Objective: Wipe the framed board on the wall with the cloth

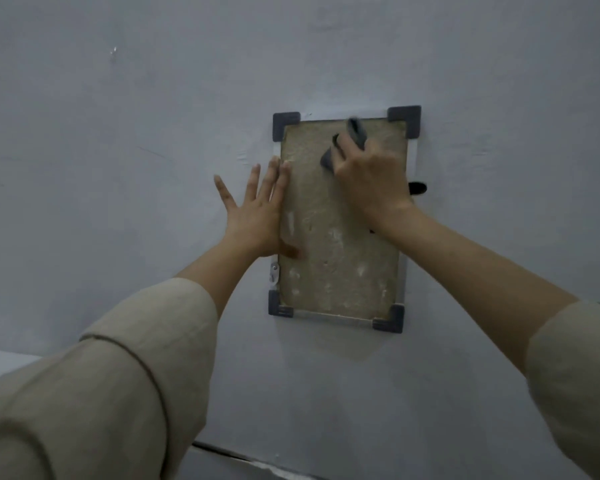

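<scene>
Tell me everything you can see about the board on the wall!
The board is a tall rectangle hanging flat on the pale wall. Its middle is rough, tan and patchy with pale spots. A thin silvery frame runs round it, with dark grey caps on all four corners. The left hand lies flat with straight fingers over its left edge. The right hand presses a dark grey cloth near its top right corner.
</scene>
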Tool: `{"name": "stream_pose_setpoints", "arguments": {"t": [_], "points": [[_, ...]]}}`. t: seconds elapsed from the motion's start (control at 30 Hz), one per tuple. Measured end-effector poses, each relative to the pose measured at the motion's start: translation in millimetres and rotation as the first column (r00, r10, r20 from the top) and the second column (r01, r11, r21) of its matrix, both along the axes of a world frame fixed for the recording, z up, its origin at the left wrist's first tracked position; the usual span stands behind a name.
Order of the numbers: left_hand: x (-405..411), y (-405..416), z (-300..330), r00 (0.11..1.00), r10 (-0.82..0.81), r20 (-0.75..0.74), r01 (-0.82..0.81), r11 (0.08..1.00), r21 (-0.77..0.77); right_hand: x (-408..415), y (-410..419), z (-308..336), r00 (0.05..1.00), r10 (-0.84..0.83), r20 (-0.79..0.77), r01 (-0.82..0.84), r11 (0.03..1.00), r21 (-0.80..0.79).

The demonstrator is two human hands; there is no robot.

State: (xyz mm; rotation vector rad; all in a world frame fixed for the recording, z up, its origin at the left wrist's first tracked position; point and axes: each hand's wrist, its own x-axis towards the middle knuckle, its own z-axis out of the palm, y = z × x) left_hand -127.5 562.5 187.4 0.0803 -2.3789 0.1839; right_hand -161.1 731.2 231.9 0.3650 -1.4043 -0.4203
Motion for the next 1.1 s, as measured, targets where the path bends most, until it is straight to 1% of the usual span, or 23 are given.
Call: {"name": "stream_pose_setpoints", "arguments": {"t": [0.07,0.1,0.17,0.23,0.3,0.33,0.4,0.47,0.53,0.6,0.63,0.67,0.7,0.77,0.8,0.83,0.87,0.93,0.97,1.0,1.03,1.07,1.1], "points": [[-1.4,1.6,-0.7,1.0,0.011,-0.019,-0.011,1.0,0.0,5.1,0.4,-24.7,0.997,-0.038,0.073,0.027,0.989,0.144],[-2.3,1.9,-1.1,1.0,0.015,-0.025,-0.015,1.0,0.001,6.7,3.9,-27.5,0.996,-0.045,0.074,0.03,0.982,0.187],[-3.7,1.5,-1.8,0.999,0.013,-0.031,-0.013,1.0,0.001,7.1,11.7,-12.6,0.996,-0.052,0.07,0.039,0.985,0.168],[-3.0,0.9,-2.1,0.999,0.012,-0.032,-0.012,1.0,-0.003,10.9,14.7,4.0,0.998,-0.052,0.044,0.049,0.996,0.073],[-2.4,1.2,-2.1,0.999,0.013,-0.033,-0.013,1.0,0.004,14.5,9.9,1.8,0.999,-0.039,0.036,0.04,0.999,-0.012],[-2.0,1.9,-1.6,0.999,0.011,-0.031,-0.011,1.0,0.007,14.1,6.0,-7.2,0.999,-0.03,0.037,0.03,1.0,-0.008],[-1.9,3.2,-0.9,0.999,0.012,-0.032,-0.012,1.0,0.01,12.6,1.0,-32.7,0.995,-0.049,0.088,0.041,0.995,0.089],[-2.5,3.2,-1.0,0.999,0.021,-0.034,-0.02,1.0,0.009,17.9,3.0,-39.7,0.988,-0.081,0.13,0.059,0.984,0.169],[-3.4,2.0,-1.3,0.999,0.018,-0.033,-0.018,1.0,0.008,16.1,7.3,-14.4,0.985,-0.075,0.155,0.056,0.991,0.12],[-3.3,1.2,-1.8,0.999,0.014,-0.033,-0.013,1.0,0.006,16.0,7.9,12.3,0.975,-0.049,0.217,0.05,0.999,0.003],[-2.7,1.3,-1.9,0.999,0.014,-0.034,-0.014,1.0,0.005,18.7,5.3,16.5,0.965,-0.055,0.257,0.071,0.996,-0.055],[-1.5,1.8,-1.8,0.999,0.014,-0.031,-0.014,1.0,0.005,23.0,0.0,15.6,0.969,-0.052,0.24,0.075,0.993,-0.088],[-0.5,2.9,-1.5,1.0,0.015,-0.026,-0.015,1.0,0.009,26.2,-4.4,8.2,0.968,-0.07,0.241,0.093,0.992,-0.087],[1.2,5.2,-0.4,1.0,0.018,-0.018,-0.017,1.0,0.018,28.3,-10.5,-15.8,0.94,-0.071,0.334,0.08,0.997,-0.014],[2.0,6.3,0.7,1.0,0.017,-0.006,-0.017,1.0,0.025,32.3,-11.0,-22.8,0.906,-0.052,0.42,0.05,0.999,0.015],[2.7,6.9,2.5,1.0,0.011,0.013,-0.011,0.999,0.033,36.1,-9.5,-23.4,0.876,0.006,0.483,-0.025,0.999,0.033],[3.6,7.2,4.6,0.999,-0.001,0.038,-0.001,0.999,0.049,40.3,-7.2,-18.5,0.856,0.088,0.51,-0.1,0.995,-0.004],[8.4,8.5,10.6,0.996,-0.048,0.081,0.039,0.994,0.101,43.0,-3.1,-7.2,0.82,0.167,0.547,-0.136,0.986,-0.097],[12.2,9.6,13.2,0.994,-0.092,0.063,0.082,0.986,0.144,42.9,-1.8,-3.7,0.804,0.182,0.566,-0.137,0.983,-0.121],[17.2,11.2,15.4,0.988,-0.155,-0.014,0.155,0.969,0.193,43.8,-1.2,-2.0,0.783,0.197,0.59,-0.144,0.98,-0.136],[22.7,13.4,15.7,0.962,-0.228,-0.15,0.26,0.933,0.25,43.4,-0.9,-1.8,0.758,0.217,0.615,-0.161,0.976,-0.146],[27.6,16.3,14.8,0.906,-0.291,-0.306,0.384,0.87,0.309,43.7,0.0,-2.2,0.725,0.255,0.64,-0.186,0.967,-0.174],[32.7,20.9,13.7,0.847,-0.327,-0.42,0.491,0.783,0.381,45.0,1.9,-1.8,0.67,0.315,0.673,-0.22,0.949,-0.226]]}}
